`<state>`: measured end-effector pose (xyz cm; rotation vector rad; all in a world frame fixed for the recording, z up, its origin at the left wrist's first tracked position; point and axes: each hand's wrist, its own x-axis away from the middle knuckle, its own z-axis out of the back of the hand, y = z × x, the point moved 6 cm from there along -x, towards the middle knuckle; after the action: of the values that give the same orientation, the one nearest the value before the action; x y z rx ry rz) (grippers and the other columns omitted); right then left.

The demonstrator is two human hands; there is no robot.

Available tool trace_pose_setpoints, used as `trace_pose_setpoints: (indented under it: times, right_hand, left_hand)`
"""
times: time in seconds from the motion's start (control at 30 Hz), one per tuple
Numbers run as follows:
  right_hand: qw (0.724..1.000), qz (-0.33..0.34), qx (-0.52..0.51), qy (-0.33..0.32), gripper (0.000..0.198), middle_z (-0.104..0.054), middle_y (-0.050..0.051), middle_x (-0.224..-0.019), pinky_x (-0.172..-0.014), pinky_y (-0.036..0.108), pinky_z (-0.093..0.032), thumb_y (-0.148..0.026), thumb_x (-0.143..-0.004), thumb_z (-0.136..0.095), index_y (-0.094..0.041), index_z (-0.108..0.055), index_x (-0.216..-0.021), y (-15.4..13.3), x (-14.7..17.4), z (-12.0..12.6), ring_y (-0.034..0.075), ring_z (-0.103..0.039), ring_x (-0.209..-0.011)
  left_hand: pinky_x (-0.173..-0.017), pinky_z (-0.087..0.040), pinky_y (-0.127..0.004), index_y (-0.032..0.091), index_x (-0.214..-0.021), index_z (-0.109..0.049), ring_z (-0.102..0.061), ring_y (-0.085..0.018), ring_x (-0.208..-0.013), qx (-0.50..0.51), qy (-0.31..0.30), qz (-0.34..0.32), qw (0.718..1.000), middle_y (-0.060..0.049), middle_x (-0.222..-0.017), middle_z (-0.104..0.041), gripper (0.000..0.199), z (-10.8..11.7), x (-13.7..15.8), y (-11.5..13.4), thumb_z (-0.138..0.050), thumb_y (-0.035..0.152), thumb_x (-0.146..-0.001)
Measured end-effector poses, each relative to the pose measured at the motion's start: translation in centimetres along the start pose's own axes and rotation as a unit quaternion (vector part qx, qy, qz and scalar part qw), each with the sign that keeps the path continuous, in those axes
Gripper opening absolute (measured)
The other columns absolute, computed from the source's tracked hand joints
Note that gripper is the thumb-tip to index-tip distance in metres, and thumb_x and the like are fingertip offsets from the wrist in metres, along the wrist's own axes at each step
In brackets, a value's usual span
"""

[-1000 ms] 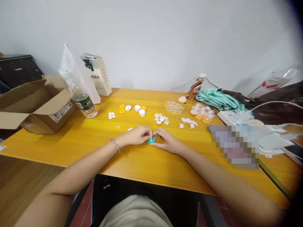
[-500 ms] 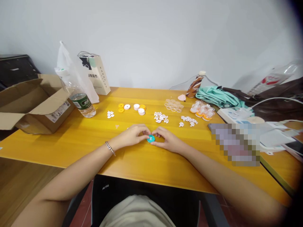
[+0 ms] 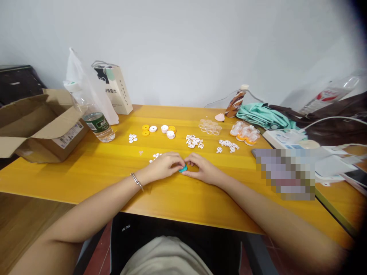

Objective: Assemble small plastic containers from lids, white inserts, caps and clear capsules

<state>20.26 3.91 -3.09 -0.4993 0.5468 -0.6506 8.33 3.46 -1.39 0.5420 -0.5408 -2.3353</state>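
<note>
A small round teal disc [image 3: 184, 169] lies low over the near middle of the table. My right hand [image 3: 203, 170] holds its edge between thumb and curled forefinger. Over the disc's left part, my left hand [image 3: 168, 166] has thumb and fingertips pinched together; whether a small piece is between them is hidden. Small white round pieces [image 3: 156, 156] show just behind my left hand. Farther back are several white spoked parts [image 3: 194, 141], with more white cut-out parts [image 3: 228, 145] to the right.
Yellow rings [image 3: 145, 127] and white discs [image 3: 170, 134] stand farther back. Clear rings [image 3: 210, 127] and orange-based clear pieces [image 3: 244, 133] lie back right. A water bottle [image 3: 99, 124] and cardboard box [image 3: 57, 126] stand left; a power strip [image 3: 282, 139] lies right.
My left hand has shifted slightly, its fingertips now closed over the disc and covering more of it. White pieces behind that hand have come into view. My right hand stays put.
</note>
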Motion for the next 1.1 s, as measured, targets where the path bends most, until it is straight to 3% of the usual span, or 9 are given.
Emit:
trace_pose_setpoints:
  times: [0.17, 0.4, 0.63, 0.93, 1.1]
  right_hand:
    - [1.000, -0.002, 0.000, 0.003, 0.020, -0.051, 0.003, -0.081, -0.073, 0.029, -0.044, -0.036, -0.077, -0.058, -0.022, -0.056, -0.091, 0.0, 0.0, 0.0, 0.015, -0.051, -0.078]
    - [1.000, -0.005, -0.004, -0.002, 0.024, -0.052, 0.004, -0.085, -0.075, 0.029, -0.044, -0.035, -0.077, -0.058, -0.022, -0.055, -0.097, 0.4, 0.2, -0.1, 0.016, -0.051, -0.082]
    - [0.999, -0.014, -0.028, 0.029, 0.040, -0.056, 0.005, -0.093, -0.078, 0.033, -0.047, -0.035, -0.072, -0.063, -0.022, -0.049, -0.107, 0.4, 0.4, 0.2, 0.017, -0.053, -0.085]
    - [0.998, -0.030, -0.042, 0.037, 0.020, -0.064, 0.004, -0.093, -0.081, 0.033, -0.048, -0.030, -0.078, -0.057, -0.021, -0.056, -0.095, 0.2, 0.5, 0.2, 0.016, -0.060, -0.085]
    - [0.998, -0.017, -0.039, 0.041, 0.018, -0.065, 0.005, -0.092, -0.081, 0.032, -0.049, -0.030, -0.079, -0.055, -0.019, -0.058, -0.093, 0.0, 0.5, 0.3, 0.016, -0.061, -0.085]
  left_hand:
    - [-0.074, -0.042, -0.024, 0.018, -0.087, -0.062, -0.055, -0.013, -0.078, 0.023, -0.002, 0.016, 1.000, -0.003, -0.086, -0.060, 0.014, -0.1, -0.1, -0.2, -0.050, 0.023, -0.082]
    - [-0.083, -0.041, -0.028, 0.020, -0.102, -0.058, -0.057, -0.016, -0.091, 0.021, -0.005, 0.029, 0.999, -0.004, -0.100, -0.062, 0.023, 1.1, 0.6, -0.5, -0.052, 0.028, -0.082]
    - [-0.079, -0.043, -0.026, 0.020, -0.099, -0.059, -0.058, -0.015, -0.085, 0.009, -0.012, 0.029, 0.999, -0.004, -0.097, -0.064, 0.022, 1.2, 0.9, 0.2, -0.052, 0.032, -0.081]
    - [-0.076, -0.044, -0.024, 0.019, -0.095, -0.062, -0.060, -0.013, -0.080, -0.012, -0.020, 0.012, 1.000, -0.003, -0.091, -0.066, 0.018, 0.5, 0.8, -0.3, -0.053, 0.025, -0.081]
    - [-0.082, -0.044, -0.026, 0.018, -0.098, -0.063, -0.060, -0.013, -0.087, -0.015, -0.027, -0.042, 0.999, -0.004, -0.094, -0.066, 0.020, 0.6, 0.9, 0.0, -0.050, 0.022, -0.083]
